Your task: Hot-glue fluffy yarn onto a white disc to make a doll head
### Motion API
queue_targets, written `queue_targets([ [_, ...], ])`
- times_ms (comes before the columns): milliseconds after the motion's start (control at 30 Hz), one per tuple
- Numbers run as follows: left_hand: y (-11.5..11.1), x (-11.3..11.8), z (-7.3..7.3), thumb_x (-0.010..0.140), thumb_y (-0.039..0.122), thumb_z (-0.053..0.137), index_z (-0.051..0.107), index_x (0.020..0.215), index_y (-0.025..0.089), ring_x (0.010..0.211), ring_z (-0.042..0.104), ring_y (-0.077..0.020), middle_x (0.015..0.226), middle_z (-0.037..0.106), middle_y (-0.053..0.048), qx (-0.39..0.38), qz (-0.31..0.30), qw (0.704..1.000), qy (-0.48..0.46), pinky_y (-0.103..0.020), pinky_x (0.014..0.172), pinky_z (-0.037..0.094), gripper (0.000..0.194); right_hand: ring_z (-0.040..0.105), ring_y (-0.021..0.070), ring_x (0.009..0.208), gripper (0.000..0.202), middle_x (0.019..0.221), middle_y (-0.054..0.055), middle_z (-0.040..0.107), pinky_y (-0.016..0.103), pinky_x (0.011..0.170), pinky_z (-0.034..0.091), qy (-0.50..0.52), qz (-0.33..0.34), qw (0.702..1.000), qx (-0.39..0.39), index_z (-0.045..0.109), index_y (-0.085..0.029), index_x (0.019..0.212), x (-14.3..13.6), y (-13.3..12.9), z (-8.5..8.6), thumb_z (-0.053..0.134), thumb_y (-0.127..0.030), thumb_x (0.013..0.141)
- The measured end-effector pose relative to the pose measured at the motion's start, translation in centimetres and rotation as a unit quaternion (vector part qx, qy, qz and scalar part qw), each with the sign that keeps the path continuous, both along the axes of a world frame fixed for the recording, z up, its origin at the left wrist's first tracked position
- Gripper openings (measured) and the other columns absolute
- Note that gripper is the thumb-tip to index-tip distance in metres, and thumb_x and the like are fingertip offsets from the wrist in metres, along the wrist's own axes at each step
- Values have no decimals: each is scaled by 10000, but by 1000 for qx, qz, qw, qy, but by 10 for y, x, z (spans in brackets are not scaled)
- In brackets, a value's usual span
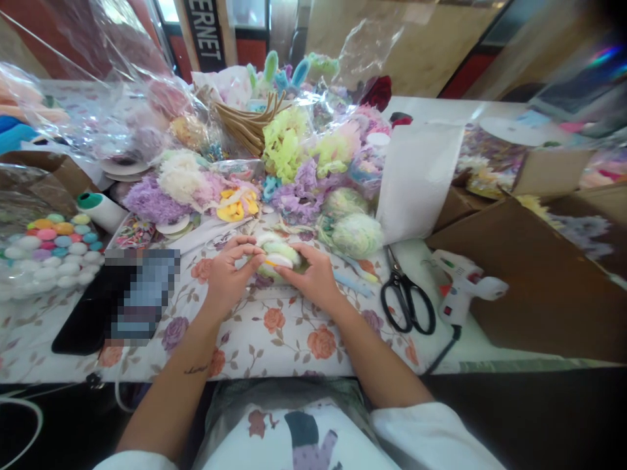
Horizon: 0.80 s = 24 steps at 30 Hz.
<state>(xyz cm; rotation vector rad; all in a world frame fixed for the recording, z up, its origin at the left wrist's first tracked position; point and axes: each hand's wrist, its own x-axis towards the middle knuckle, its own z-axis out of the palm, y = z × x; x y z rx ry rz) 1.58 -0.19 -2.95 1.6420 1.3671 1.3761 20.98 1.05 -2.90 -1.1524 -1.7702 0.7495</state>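
Note:
Over the floral cloth, a small rounded fuzzy piece (280, 249) in pale green and white is held between my two hands. My left hand (230, 271) grips its left side, thumb and fingers pinched near a narrow orange bit (270, 263). On the other side, my right hand (313, 277) closes on the edge with thumb and fingers. Whether the piece is wound yarn or fabric I cannot tell. Just beyond to the right lie pale green yarn balls (356, 234). Black-handled scissors (407, 303) rest to the right of my right hand.
A white glue gun (458, 284) stands beside a cardboard box (543, 274) at the right. Left are a phone (144, 297), a bag of colored pom-poms (53, 251) and a thread cone (100, 210). Lilac trim (157, 196) and yellow-green ruffles (287, 143) pile up behind.

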Motion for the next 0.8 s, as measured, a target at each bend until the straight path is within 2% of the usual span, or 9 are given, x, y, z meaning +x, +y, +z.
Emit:
queue_targets([
  [100,0,1,1,817,331,703,733,846,215,1022,633,-208,1045,656,-58,35,29,999,-22,-374,953,483,123,654,210,801,332,911,38,722,317,738,503,22,4,1000,-11,675,-196,994,-1,0,4,738,-403,742],
  [200,-2,3,4,828,335,692,743,853,231,1029,630,-205,1063,673,-52,68,48,996,23,-377,944,491,118,657,208,815,340,917,33,723,316,755,506,32,0,999,-17,678,-196,994,-1,0,5,738,-409,735],
  [400,-3,10,5,850,292,670,755,922,262,1117,593,-230,1145,684,-58,149,23,983,108,-433,963,482,115,663,221,828,344,918,35,729,330,764,517,42,-23,999,-19,686,-201,997,0,0,5,730,-419,735],
  [533,-5,11,7,858,296,664,736,989,261,1162,578,-237,1224,647,-73,132,3,987,93,-439,986,479,154,663,222,834,337,917,32,729,331,772,522,56,-37,998,-19,683,-207,985,0,-1,5,747,-410,724],
  [633,-8,9,9,874,300,636,691,1078,250,1202,561,-234,1280,600,-82,134,55,987,73,-428,1018,464,217,664,212,812,335,900,29,727,315,740,527,82,-40,995,-33,681,-198,973,-1,0,6,756,-406,722],
  [700,-9,9,10,870,281,635,695,1026,244,1173,573,-231,1238,610,-75,166,97,978,74,-423,1015,462,171,656,205,775,325,864,28,720,304,696,523,97,-45,993,-49,683,-191,941,-2,0,7,759,-411,714],
  [800,-10,10,9,856,240,639,716,950,246,1162,565,-242,1219,623,-73,208,98,965,124,-425,984,470,122,628,188,708,329,806,19,701,288,631,508,127,-51,987,-81,681,-191,899,-2,2,6,769,-432,693],
])
